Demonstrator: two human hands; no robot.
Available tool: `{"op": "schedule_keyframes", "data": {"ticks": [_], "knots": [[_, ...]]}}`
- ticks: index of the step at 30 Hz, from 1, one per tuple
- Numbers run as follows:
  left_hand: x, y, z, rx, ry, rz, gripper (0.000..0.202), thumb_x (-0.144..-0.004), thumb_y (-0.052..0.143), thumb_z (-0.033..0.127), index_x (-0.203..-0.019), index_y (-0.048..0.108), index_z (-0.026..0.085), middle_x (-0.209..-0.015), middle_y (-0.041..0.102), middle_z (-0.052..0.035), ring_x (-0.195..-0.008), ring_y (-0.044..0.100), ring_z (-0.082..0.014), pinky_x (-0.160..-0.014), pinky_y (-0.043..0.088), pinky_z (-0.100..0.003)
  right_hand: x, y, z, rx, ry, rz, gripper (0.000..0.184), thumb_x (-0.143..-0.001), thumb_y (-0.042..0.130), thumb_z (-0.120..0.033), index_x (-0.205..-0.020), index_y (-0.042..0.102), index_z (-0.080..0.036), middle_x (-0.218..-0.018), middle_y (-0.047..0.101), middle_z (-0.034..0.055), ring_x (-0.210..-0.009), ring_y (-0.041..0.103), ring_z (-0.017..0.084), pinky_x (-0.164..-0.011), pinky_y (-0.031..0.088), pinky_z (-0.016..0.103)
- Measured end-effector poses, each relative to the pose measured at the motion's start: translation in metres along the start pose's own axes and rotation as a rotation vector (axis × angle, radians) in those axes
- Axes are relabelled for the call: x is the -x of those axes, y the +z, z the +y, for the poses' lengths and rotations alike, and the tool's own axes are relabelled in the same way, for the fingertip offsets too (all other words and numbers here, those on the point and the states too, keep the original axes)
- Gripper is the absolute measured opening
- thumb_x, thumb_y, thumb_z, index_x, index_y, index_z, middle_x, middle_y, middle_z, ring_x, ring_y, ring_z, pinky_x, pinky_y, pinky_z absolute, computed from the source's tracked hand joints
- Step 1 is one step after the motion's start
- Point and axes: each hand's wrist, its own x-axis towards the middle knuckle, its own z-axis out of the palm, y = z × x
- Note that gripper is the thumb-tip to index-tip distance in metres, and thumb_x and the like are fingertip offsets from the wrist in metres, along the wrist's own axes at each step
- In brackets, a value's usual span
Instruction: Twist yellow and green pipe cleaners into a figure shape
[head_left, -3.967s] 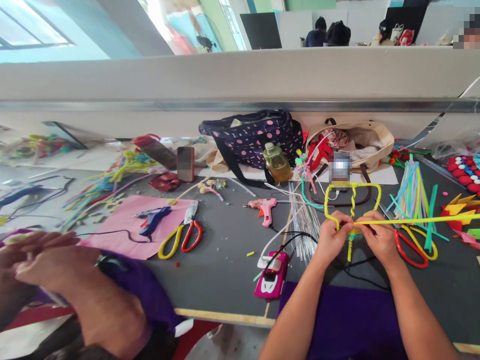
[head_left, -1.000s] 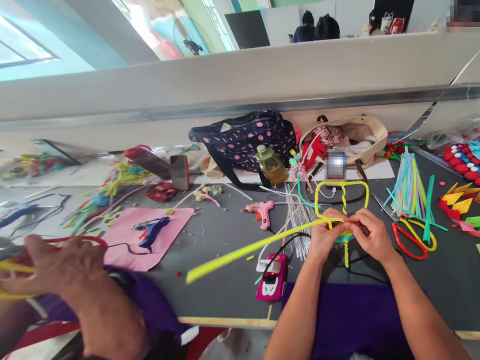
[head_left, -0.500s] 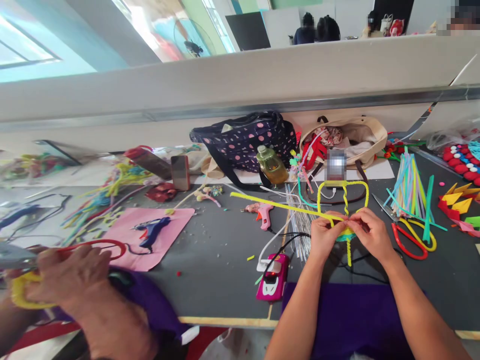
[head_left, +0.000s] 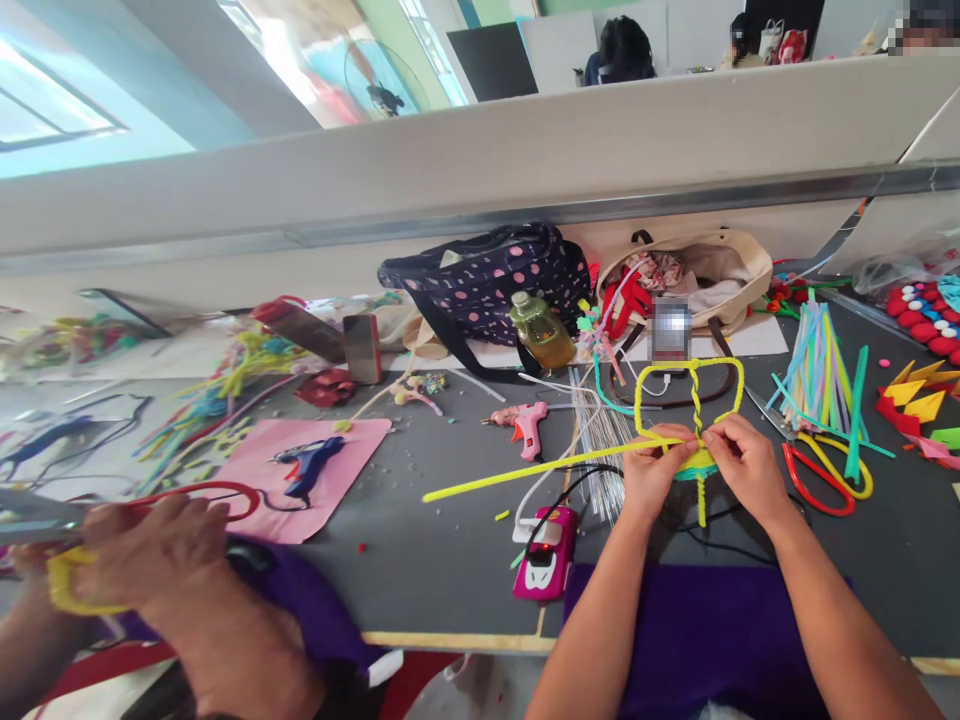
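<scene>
Between my two hands is a yellow pipe cleaner frame (head_left: 697,366) with two bent loops and a twisted middle stem. A teal band wraps its lower part, and a short twisted yellow tail points down below. My left hand (head_left: 656,468) pinches the frame's left side, where a long straight yellow pipe cleaner (head_left: 517,475) sticks out to the left. The fingertips of my right hand (head_left: 739,455) are pinched on the frame's right side near the stem. My fingers partly hide the join.
Scissors (head_left: 821,475) lie right of my hands, beside bundled pipe cleaners (head_left: 814,370). Silver wires (head_left: 600,450), a pink glue gun (head_left: 523,425) and a magenta power strip (head_left: 547,560) lie to the left. A co-worker's hand (head_left: 157,550) grips large scissors at far left.
The long yellow pipe cleaner's free end has swung down and toward me. The frame's right loop has shifted slightly outward. The co-worker's hands have moved slightly right.
</scene>
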Motion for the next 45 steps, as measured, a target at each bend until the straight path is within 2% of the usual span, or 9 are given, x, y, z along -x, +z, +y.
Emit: {"op": "schedule_keyframes", "data": {"ticks": [5,8,12,17,27,37,39,42,45], "knots": [[-0.0024,-0.0003,-0.0015,0.029,-0.085,0.066,0.015,-0.062,0.081,0.027,-0.069,0.073,0.017,-0.075,0.070,-0.0041,-0.070,0.062,-0.0152,-0.064,0.050,-0.026,0.0020,0.0012,-0.0026,-0.023,-0.019,0.103,0.010,-0.091,0.056,-0.030,-0.090,0.062,-0.022,-0.082,0.062,0.0022,-0.069,0.058,0.014,-0.061,0.046,0.025],[-0.0034,-0.0002,-0.0017,0.083,-0.158,0.123,0.019,-0.059,0.083,0.027,-0.070,0.073,0.015,-0.069,0.068,-0.0025,-0.062,0.060,-0.0125,-0.060,0.048,-0.024,0.0035,-0.0026,-0.0047,-0.018,-0.152,0.175,0.006,-0.090,0.057,-0.024,-0.091,0.063,-0.023,-0.084,0.061,0.0029,-0.071,0.058,0.015,-0.061,0.048,0.026],[-0.0037,-0.0004,-0.0018,0.122,-0.197,0.146,0.022,-0.058,0.083,0.028,-0.071,0.073,0.014,-0.065,0.067,-0.0021,-0.059,0.060,-0.0127,-0.059,0.049,-0.024,0.0049,-0.0047,-0.0027,0.108,-0.335,0.140,0.016,-0.089,0.057,-0.018,-0.097,0.068,-0.027,-0.085,0.062,0.0042,-0.079,0.062,0.017,-0.069,0.051,0.030],[-0.0033,-0.0007,-0.0006,0.140,-0.172,0.149,0.021,-0.057,0.084,0.027,-0.070,0.073,0.015,-0.067,0.068,-0.0019,-0.060,0.061,-0.0127,-0.061,0.050,-0.025,0.0045,-0.0004,0.0034,0.231,-0.392,0.148,0.027,-0.088,0.058,-0.017,-0.110,0.068,-0.028,-0.090,0.064,0.0058,-0.083,0.063,0.018,-0.072,0.052,0.031],[-0.0015,0.0006,0.0022,0.088,-0.021,0.121,0.012,-0.061,0.082,0.025,-0.065,0.072,0.018,-0.073,0.069,-0.0026,-0.074,0.063,-0.0158,-0.068,0.051,-0.027,0.0036,-0.0001,0.0019,0.312,-0.356,0.117,0.017,-0.090,0.056,-0.021,-0.102,0.067,-0.025,-0.088,0.063,0.0061,-0.085,0.061,0.019,-0.075,0.050,0.032],[0.0011,0.0022,0.0021,0.046,-0.005,0.072,0.015,-0.062,0.082,0.029,-0.065,0.072,0.018,-0.075,0.069,-0.0041,-0.074,0.064,-0.0172,-0.067,0.051,-0.029,0.0021,-0.0018,-0.0035,0.460,-0.357,0.048,0.020,-0.094,0.046,-0.017,-0.089,0.065,-0.022,-0.083,0.060,0.0066,-0.084,0.057,0.020,-0.072,0.044,0.031],[-0.0003,0.0017,0.0013,0.037,0.000,0.083,0.014,-0.062,0.082,0.028,-0.065,0.072,0.018,-0.074,0.069,-0.0037,-0.074,0.064,-0.0171,-0.068,0.051,-0.029,0.0020,-0.0014,-0.0040,0.417,-0.326,0.069,0.020,-0.094,0.047,-0.018,-0.090,0.065,-0.023,-0.082,0.061,0.0062,-0.084,0.058,0.020,-0.072,0.045,0.031],[-0.0036,-0.0011,-0.0003,0.049,-0.024,0.137,0.014,-0.061,0.082,0.026,-0.066,0.072,0.018,-0.074,0.069,-0.0029,-0.073,0.063,-0.0162,-0.067,0.050,-0.027,0.0018,-0.0008,-0.0015,0.218,-0.236,0.137,0.018,-0.095,0.048,-0.022,-0.093,0.065,-0.024,-0.086,0.062,0.0060,-0.085,0.060,0.019,-0.075,0.048,0.032],[-0.0062,-0.0041,-0.0020,0.072,-0.070,0.178,0.018,-0.060,0.083,0.027,-0.069,0.072,0.016,-0.076,0.069,-0.0030,-0.068,0.062,-0.0147,-0.064,0.048,-0.026,0.0003,0.0004,0.0038,-0.047,-0.022,0.256,0.013,-0.092,0.054,-0.031,-0.092,0.064,-0.023,-0.087,0.063,0.0053,-0.080,0.060,0.018,-0.071,0.050,0.031]]}}
